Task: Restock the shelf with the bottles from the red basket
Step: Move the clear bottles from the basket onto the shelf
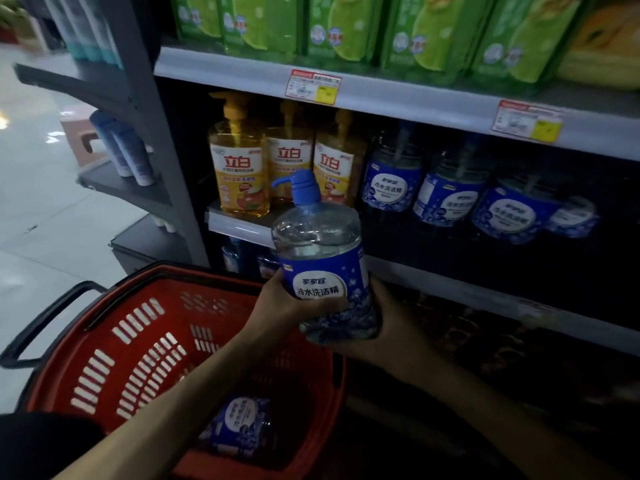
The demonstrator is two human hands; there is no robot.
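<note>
I hold a clear pump bottle with a blue label upright in both hands, just in front of the middle shelf's edge. My left hand grips its lower left side and my right hand cups its base from the right. Below, the red basket stands on the floor with another blue-labelled bottle lying in its bottom. On the middle shelf, several matching blue-labelled bottles stand in a row to the right of the held bottle.
Three yellow pump bottles stand at the left end of the middle shelf. Green refill packs fill the shelf above, with price tags on its rail. A grey end rack with tubes stands to the left, beside tiled floor.
</note>
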